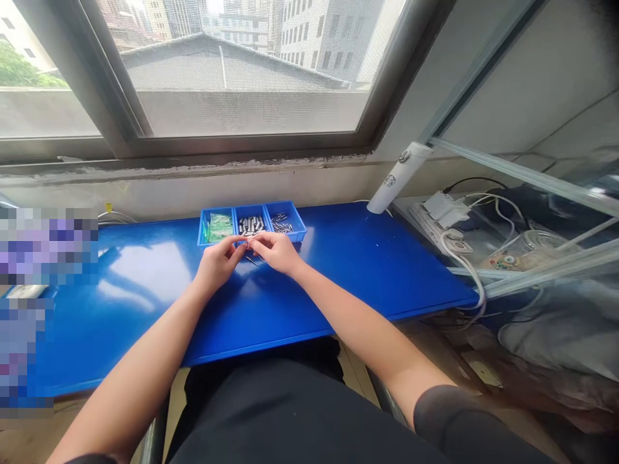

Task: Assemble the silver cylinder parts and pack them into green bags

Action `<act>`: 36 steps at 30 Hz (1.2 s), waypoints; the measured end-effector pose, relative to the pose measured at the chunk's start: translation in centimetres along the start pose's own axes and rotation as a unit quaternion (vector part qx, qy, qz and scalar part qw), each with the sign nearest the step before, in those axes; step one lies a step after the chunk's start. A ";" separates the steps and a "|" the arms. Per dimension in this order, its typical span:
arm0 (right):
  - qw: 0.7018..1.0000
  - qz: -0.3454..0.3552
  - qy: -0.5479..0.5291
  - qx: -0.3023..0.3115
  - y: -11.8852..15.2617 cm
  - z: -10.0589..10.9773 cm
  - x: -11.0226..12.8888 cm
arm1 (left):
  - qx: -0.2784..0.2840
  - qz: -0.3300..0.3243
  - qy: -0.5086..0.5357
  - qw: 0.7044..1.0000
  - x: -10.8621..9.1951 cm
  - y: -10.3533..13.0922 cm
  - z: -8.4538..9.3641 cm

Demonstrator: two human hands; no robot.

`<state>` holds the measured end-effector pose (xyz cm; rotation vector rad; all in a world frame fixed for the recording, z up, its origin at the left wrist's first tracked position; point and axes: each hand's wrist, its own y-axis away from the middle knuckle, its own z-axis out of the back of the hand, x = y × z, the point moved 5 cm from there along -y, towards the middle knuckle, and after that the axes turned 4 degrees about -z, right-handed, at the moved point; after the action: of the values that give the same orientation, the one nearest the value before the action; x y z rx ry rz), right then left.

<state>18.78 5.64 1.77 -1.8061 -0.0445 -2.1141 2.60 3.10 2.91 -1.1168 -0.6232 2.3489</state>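
My left hand (220,259) and my right hand (278,252) meet at the front of a blue tray (302,236). Fingers of both are pinched together around something small that I cannot make out. The tray has three compartments: green-and-clear thin pieces (221,225) on the left, black and silver short cylinders (250,224) in the middle, and thin metal pieces (282,224) on the right. Just below my fingers, thin dark metal pieces (252,260) lie on the blue table (271,316).
A white tumbler (397,179) leans against the wall at the back right. Beyond the table's right edge, a shelf holds a power strip (452,238), cables and a clear cup (536,248). Blurred-out items lie at the far left, and a window stands behind.
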 end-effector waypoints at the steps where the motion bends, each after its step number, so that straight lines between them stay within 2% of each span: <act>1: 1.000 -0.002 -0.005 0.000 0.0 0.0 0.0 | -0.001 0.004 -0.005 1.000 0.0 0.0 0.0; 11: 1.000 0.012 0.009 -0.026 0.0 0.4 0.3 | 0.011 0.015 -0.018 1.000 0.1 0.0 -0.1; 18: 0.999 -0.033 -0.037 0.005 0.0 -0.1 -0.1 | -0.001 0.021 -0.011 1.000 0.4 0.1 0.0; 26: 0.998 -0.049 -0.041 0.015 0.1 -0.3 0.0 | -0.002 0.014 -0.002 1.000 0.4 0.0 -0.2; 33: 0.988 -0.113 -0.104 0.005 0.0 -0.3 0.0 | 0.004 0.022 0.011 1.000 -0.1 0.0 0.0; 36: 0.976 -0.151 -0.155 -0.035 -0.1 0.3 0.1 | 0.003 0.030 0.016 0.999 -0.2 0.0 0.1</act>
<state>18.99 5.78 1.98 -2.2808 -0.3481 -2.0210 2.64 2.95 3.05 -1.1829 -0.5780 2.3780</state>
